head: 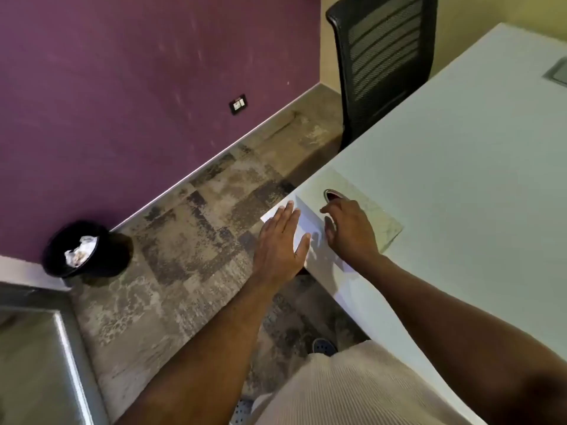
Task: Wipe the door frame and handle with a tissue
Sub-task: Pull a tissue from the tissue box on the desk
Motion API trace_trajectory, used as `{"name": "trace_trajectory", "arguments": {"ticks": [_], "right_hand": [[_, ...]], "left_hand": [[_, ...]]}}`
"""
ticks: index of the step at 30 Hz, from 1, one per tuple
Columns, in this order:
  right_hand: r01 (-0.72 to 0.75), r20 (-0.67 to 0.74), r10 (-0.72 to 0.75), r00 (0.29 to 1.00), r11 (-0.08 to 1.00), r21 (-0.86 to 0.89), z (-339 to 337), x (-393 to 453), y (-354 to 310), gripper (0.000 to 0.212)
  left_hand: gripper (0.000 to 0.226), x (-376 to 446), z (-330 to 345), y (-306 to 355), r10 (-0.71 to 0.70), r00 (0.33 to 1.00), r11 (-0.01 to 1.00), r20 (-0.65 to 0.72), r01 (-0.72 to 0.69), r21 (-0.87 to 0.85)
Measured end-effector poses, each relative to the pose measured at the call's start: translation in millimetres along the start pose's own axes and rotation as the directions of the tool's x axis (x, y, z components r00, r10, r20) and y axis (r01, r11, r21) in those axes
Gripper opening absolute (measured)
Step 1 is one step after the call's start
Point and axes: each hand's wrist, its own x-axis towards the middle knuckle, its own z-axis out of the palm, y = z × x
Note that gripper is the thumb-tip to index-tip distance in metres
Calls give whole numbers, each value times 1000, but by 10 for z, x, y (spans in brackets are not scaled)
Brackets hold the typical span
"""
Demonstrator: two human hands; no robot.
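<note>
head view: smooth pale bench with a rounded near corner fills the right side. on that corner lies a flat box-like thing, marbled pale green on top with a dark oval opening rimmed in grey; whether it is a tissue box cannot be told for sure. a white sheet, the tissue, lies at the bench edge beside it, flat and smooth. the left hand rests on the tissue with fingers straight and together, its grip open, palm down. the right hand hovers by the oval opening with fingers loosely curled; its grip holds nothing that can be seen.

mottled grey and tan carpet tiles cover the floor. a matte purple wall carries a small black socket plate. a round black bin stands at the wall's foot with crumpled white paper inside. a black mesh-backed chair stands at the bench's far side. a shiny grey metal frame crosses the lower left corner; the door handle is out of view.
</note>
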Motion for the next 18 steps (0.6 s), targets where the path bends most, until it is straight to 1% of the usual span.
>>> {"name": "trace_trajectory", "arguments": {"ticks": [2,4,5,8,11,13,15,18], "right_hand": [[-71,30,72,997,997,-44,-73,79,189,22],[-73,88,85,992,989,-132,-121,144,369,23],[-50,109,69,992,984,-169,-130,183,443,22],[59,182,-10,983,962,-265,-130,271,587,22],[223,297,-125,947,918,-326,-105,357,676,28],[312,341,-193,920,888,-339,-107,408,700,31],[396,347,-274,897,849,-351,-128,476,714,32],[511,338,-409,848,799,-316,-126,574,718,28]], "left_hand": [[66,116,66,61,15,995,999,100,-12,-37],[64,251,146,103,21,979,999,203,-14,-32],[63,321,189,128,17,971,1000,240,-17,-5],[67,505,294,179,-17,948,997,318,-10,83],[72,653,358,243,-66,924,989,377,11,146],[75,727,383,267,-84,910,985,406,15,172],[78,788,393,282,-96,902,981,421,13,195],[82,852,413,290,-119,885,976,450,22,215]]}}
